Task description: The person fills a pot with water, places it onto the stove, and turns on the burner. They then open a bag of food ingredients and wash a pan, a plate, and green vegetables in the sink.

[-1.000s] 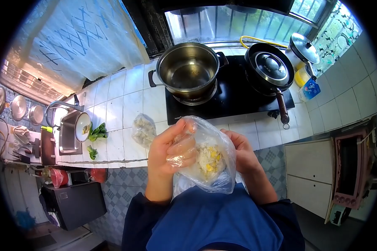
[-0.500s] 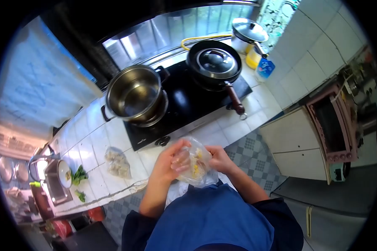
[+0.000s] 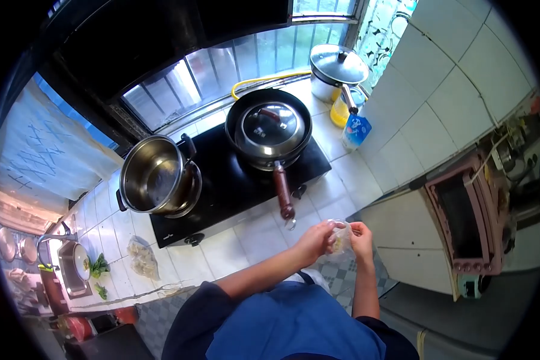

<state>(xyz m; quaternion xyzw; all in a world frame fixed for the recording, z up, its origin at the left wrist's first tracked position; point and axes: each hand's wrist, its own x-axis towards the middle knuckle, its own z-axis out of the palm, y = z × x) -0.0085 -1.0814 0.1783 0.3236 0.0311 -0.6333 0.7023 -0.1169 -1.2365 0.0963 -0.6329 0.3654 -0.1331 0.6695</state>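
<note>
Our hands and the bag have swung to the right since the earlier frame: half a second ago we have them left of the pan handle's end, and now they are just right of it. The view turns with us, so the stove (image 3: 216, 157) sits further left.

Our left hand (image 3: 315, 243) has its fingers curled round the left side of the clear plastic bag (image 3: 341, 241), and our right hand (image 3: 362, 242) pinches its right edge, so both grips are closed on it. The bag hangs between them, in front of our body, near the counter's front edge, with the tiled floor (image 3: 344, 277) below. Something pale and yellowish shows inside (too small and blurred here to say more).

Just beside the grip, up and to the left, is the wooden pan handle (image 3: 284, 193); beyond it the lid (image 3: 271, 128) covers the pan. Further left of our hands an uncovered pot (image 3: 153, 173) stands on the stove, and a second bag (image 3: 143, 259) lies on the counter (image 3: 229, 245). To the right of the grip are the white cabinet (image 3: 402, 223) and a pink oven (image 3: 469, 210).
</note>
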